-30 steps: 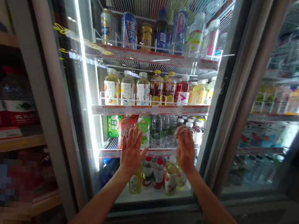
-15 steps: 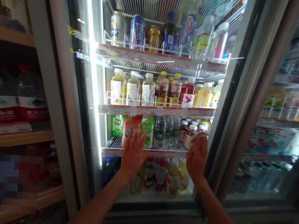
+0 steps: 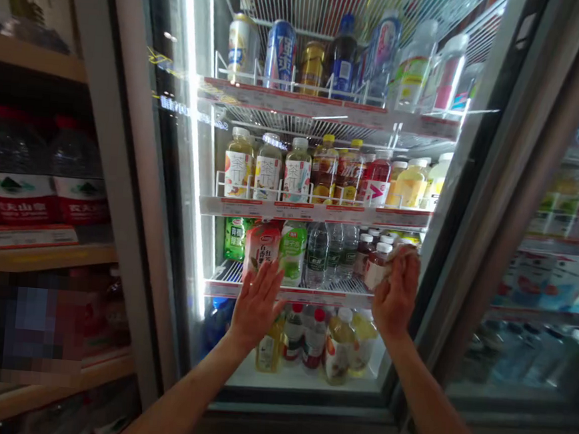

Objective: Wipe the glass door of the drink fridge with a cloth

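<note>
Fingers outstretched, my left hand (image 3: 257, 305) lies flat against the glass of a closed cooler door, in front of a red-labelled drink bottle (image 3: 262, 241) and beside a green one (image 3: 292, 251). My right hand (image 3: 396, 295) is at the right side of the pane, its fingers bent over a crumpled pale cloth (image 3: 401, 254) that shows at the fingertips. Small dark bottles with white caps (image 3: 376, 267) stand behind the glass near it. Most of the cloth is hidden by my fingers.
White wire shelves inside hold cans (image 3: 281, 54) and bottled teas (image 3: 298, 171). A lit strip (image 3: 191, 102) runs down the left side. Metal door frames (image 3: 488, 239) border the pane. Packs of water bottles (image 3: 22, 176) fill wooden shelves at left; another cooler stands at right.
The view has shifted, moving the cooler rightward in the picture. My right hand has slid slightly up the glass with the cloth. My left hand stays flat, slightly lower and left against the bottles behind.
</note>
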